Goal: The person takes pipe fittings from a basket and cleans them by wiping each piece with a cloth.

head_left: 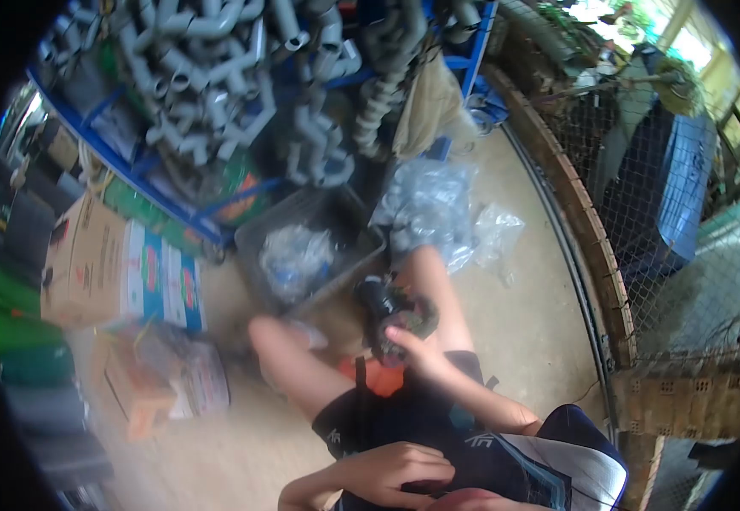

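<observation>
My right hand grips a dark, bulky object between my knees. It has a black cylindrical end and a rounded greenish-brown part; blur hides its exact kind. Just below it, an orange piece shows at the edge of my dark shorts. My left hand lies on the front of my shirt, holding nothing, with its fingers extended. Beyond my knees stands a dark plastic tray with a crumpled clear plastic bag in it.
Grey pipe fittings fill the blue rack ahead. Plastic bags lie beside the tray. Cardboard boxes stand at left, with a smaller carton nearer. A low brick edge and wire mesh run along the right.
</observation>
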Tool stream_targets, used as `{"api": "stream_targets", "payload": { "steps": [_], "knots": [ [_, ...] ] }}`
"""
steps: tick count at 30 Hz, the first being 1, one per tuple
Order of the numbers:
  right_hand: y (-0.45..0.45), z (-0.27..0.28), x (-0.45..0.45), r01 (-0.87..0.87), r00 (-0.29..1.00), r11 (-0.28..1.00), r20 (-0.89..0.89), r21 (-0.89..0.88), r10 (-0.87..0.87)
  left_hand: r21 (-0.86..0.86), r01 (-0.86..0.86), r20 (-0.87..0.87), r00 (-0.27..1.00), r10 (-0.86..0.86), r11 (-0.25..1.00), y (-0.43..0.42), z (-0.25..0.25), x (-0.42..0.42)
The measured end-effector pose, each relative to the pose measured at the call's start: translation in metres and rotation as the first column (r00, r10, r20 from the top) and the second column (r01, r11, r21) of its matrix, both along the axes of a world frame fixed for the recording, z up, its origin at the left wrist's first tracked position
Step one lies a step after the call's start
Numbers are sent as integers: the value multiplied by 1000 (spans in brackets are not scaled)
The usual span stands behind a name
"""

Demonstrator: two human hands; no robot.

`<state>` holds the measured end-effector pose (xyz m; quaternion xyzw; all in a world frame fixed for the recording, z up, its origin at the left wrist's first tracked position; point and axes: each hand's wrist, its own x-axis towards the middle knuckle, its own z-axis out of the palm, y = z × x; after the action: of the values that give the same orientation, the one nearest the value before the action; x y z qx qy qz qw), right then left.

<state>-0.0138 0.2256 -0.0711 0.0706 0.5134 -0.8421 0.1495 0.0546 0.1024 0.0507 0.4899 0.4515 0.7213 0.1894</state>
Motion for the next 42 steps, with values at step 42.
{"api": "stream_targets", "payload": {
  "steps": [42],
  "knots": [
    [-33, -9, 35, -155, 985, 986, -85, -65, 150, 539, -76, 404, 897, -178, 839, -18, -18, 9]
  ]
}}
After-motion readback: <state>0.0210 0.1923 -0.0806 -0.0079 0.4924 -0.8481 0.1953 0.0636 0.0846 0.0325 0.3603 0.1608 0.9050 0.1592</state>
